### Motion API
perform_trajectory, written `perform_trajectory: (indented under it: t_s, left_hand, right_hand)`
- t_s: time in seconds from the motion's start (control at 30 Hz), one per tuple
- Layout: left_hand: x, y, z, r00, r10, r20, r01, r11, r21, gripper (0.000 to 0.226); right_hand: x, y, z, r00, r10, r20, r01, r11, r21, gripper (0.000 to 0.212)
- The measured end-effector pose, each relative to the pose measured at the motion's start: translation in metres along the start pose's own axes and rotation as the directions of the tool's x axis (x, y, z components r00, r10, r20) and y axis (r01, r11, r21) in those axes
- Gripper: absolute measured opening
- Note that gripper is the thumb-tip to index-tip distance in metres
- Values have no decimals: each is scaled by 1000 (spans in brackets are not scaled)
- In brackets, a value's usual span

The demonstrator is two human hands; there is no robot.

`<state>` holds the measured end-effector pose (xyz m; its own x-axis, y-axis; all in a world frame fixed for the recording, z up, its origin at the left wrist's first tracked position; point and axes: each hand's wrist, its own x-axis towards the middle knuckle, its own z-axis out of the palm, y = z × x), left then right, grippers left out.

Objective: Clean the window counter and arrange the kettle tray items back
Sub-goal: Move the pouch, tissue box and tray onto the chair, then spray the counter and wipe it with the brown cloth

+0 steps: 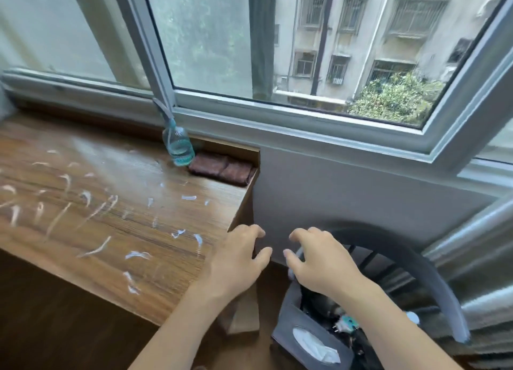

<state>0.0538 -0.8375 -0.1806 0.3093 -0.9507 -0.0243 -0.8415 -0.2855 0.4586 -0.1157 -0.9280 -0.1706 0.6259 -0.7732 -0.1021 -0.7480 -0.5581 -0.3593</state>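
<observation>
Wood-grain table (133, 225) under the window is bare of kettle things but far from clean — white scraps and smears (97, 247) are scattered over most of its top, from the left edge to near the right corner. A bottle (179, 147) with blue liquid leans at the back against the window frame, and a brown folded cloth (223, 170) lies just beside it in the back right corner; neither is in a hand. So I judge the clearing is done, the wiping has barely begun or not at all, and the putting back is all to come.

No tray or kettle can be made out for certain. They may be among the dark items on the chair (416, 261) to the right of the table, behind a grey tissue box (311, 339) — that pile is too cluttered to read.

Both hands hover low, off the table's right end, palms down. Left hand (238, 258) is over the table's right corner, fingers loosely curled, holding nothing. Right hand (319, 258) hangs just above the pile on the chair, fingers bent downward and spread, thumb toward the left hand; it grips nothing that shows.
</observation>
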Motion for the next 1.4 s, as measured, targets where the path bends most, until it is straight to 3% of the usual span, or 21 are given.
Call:
perform_trajectory:
  t_s: [0.4, 0.67, 0.87, 1.13, 1.4]
  left_hand:
    - [33, -161, -118, 1000, 9, -3, -9, 1000, 26, 41]
    - [36, -242, -165, 999, -34, 5, 34, 999, -4, 40]
    - [35, -262, -181, 992, -121, -37, 117, 987, -115, 38]
    - [74, -261, -198, 986, -140, -86, 112, 956, -270, 29]
    - [160, -269, -186, 969, -227, -102, 139, 834, -534, 51]
  right_hand:
    - [105, -175, 34, 1000, -22, -11, 21, 999, -46, 42]
    - [142, -245, 61, 1000, -9, 19, 10, 999, -39, 44]
    - [157, -268, 70, 999, -41, 33, 42, 999, -30, 41]
    - [173, -272, 63, 997, -53, 50, 52, 998, 19, 37]
    - [188, -276, 62, 999, 16, 37, -16, 1000, 6, 39]
